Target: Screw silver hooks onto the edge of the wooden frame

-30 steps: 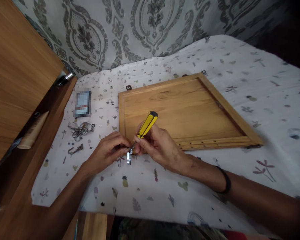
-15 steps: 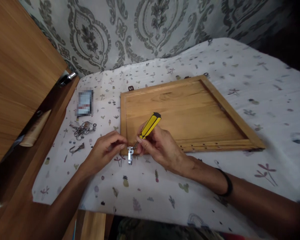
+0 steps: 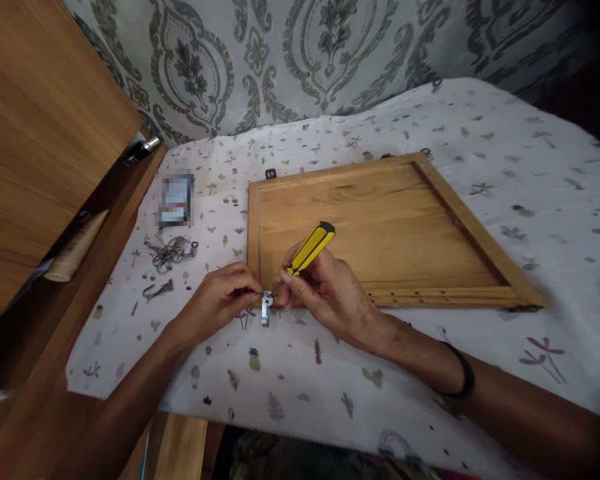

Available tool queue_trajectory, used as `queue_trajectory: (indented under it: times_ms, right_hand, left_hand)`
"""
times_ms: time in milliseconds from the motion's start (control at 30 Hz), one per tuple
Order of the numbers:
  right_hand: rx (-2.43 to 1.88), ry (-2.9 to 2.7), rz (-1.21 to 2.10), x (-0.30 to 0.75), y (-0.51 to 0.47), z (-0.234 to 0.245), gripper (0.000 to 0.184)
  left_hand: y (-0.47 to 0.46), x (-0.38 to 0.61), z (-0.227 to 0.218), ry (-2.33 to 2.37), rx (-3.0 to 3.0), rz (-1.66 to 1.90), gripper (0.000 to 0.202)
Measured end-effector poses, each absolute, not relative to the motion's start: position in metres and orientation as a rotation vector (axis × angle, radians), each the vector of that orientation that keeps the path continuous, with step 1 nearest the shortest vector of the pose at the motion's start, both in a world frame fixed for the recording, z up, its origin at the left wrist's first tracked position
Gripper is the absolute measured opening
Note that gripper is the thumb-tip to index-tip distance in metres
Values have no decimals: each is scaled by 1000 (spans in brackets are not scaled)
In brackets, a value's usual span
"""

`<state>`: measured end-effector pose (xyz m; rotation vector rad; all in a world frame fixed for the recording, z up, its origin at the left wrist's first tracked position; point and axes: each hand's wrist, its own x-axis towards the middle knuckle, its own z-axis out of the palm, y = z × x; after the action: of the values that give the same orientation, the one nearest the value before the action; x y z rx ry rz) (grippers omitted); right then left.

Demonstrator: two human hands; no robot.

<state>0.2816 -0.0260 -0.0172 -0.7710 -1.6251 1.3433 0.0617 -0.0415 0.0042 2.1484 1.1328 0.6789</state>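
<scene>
A wooden framed panel [image 3: 380,220] lies flat on a patterned white cloth [image 3: 290,373]. At its near left corner a small metal bracket [image 3: 266,308] hangs over the edge. My left hand [image 3: 220,301] pinches that bracket with its fingertips. My right hand [image 3: 327,293] is closed round a yellow and black screwdriver [image 3: 310,248], whose tip points down at the bracket. Both hands meet at the corner.
A pile of metal hardware [image 3: 171,252] and another loose metal piece [image 3: 157,290] lie left of the panel. A small blurred packet [image 3: 175,199] lies further back. A wooden cabinet [image 3: 40,153] stands at the left. Patterned fabric [image 3: 300,60] hangs behind.
The view has shifted slightly, so everything sits a little to the right in the picture. Both hands keep the same hold at the panel's corner.
</scene>
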Motion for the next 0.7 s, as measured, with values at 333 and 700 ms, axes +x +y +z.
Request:
queue_trajectory:
  times_ms: [333,700]
  right_hand:
    - [-803,-1634,1342,281,-26,-15,23]
    - [-820,-1640,1326,281,-26,-15,30]
  left_hand:
    - [-41,61,6,1121,2204,676,14]
    - [-48,51,-4,1043,2275,722,14]
